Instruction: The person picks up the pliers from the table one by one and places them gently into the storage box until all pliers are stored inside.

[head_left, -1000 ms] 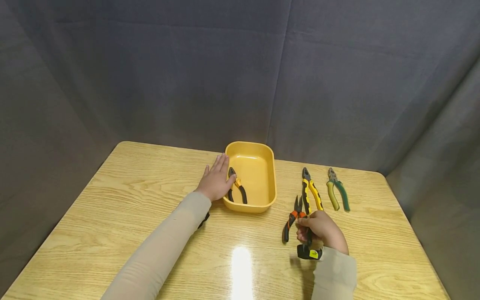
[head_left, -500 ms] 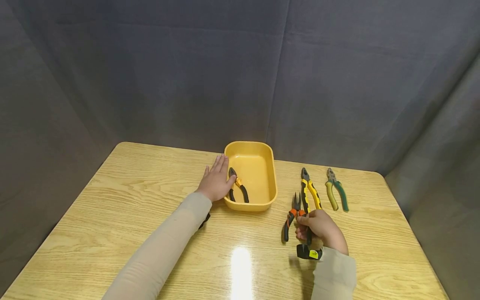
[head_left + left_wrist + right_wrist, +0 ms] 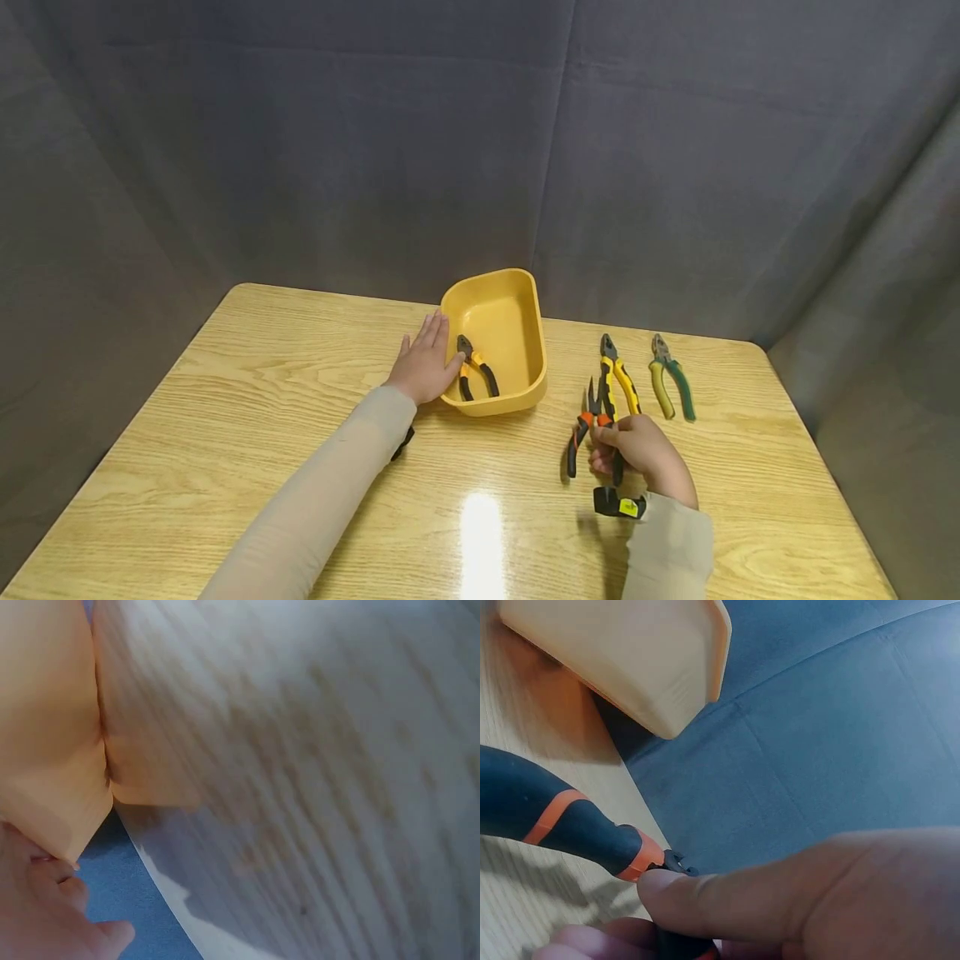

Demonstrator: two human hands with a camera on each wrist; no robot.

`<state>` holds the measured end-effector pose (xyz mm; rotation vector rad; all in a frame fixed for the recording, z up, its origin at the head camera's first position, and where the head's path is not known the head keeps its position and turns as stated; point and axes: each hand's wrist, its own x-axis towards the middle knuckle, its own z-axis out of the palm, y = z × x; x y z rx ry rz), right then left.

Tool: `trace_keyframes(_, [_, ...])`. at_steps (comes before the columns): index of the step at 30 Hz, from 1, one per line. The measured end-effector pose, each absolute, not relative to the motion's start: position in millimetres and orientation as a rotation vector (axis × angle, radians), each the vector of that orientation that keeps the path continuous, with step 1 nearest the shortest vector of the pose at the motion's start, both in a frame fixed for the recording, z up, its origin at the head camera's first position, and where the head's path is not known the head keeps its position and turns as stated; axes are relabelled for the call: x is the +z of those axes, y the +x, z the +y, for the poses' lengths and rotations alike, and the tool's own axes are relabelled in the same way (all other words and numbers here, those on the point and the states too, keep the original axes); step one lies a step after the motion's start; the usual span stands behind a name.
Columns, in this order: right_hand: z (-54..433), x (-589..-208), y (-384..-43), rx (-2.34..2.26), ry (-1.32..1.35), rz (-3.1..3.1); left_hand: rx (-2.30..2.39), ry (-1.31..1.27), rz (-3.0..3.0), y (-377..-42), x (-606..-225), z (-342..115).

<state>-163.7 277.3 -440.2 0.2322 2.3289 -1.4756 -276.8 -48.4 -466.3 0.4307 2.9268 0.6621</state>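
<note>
My left hand (image 3: 423, 369) lies over the left rim of a yellow plastic tray (image 3: 534, 367), fingers extended and thumb toward the inside. The tray stands tilted, its right side higher. Inside it lies a pair of combination pliers (image 3: 478, 367) with yellow-and-black handles. With my right hand (image 3: 647, 454) I pinch one handle of the needle-nose pliers (image 3: 579, 442), black with orange bands; their jaws point away from me and stand apart. In the right wrist view, the thumb (image 3: 705, 900) presses near the pliers' pivot. Fingers hide part of the held handle.
Beyond my right hand lie yellow-and-black combination pliers (image 3: 624, 385) and green-handled pliers (image 3: 672, 379). The wooden table (image 3: 300, 367) ends at a grey curtain (image 3: 375, 167) at the back. A black wrist strap (image 3: 617, 503) shows at the right sleeve.
The tray has tipped, its right and far sides rising, and has shifted slightly left with my left hand. The right hand keeps its grip on the needle-nose pliers, whose jaws have changed angle slightly.
</note>
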Motion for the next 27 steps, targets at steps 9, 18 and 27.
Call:
trace_keyframes(9, [278.0,-438.7,-164.8,-1.460,0.197,2.364,0.674,0.432,2.906,-276.7,-462.4,-45.6])
trace_keyframes(18, [276.5,-439.4,-165.2,-1.471,0.216,2.357,0.692,0.460,2.907,-279.5,-465.7,-47.3])
trace_keyframes(27, [276.8,-439.7,-164.8,-1.466,0.243,2.385,0.713,0.485,2.902,-280.6,-466.4,-48.1])
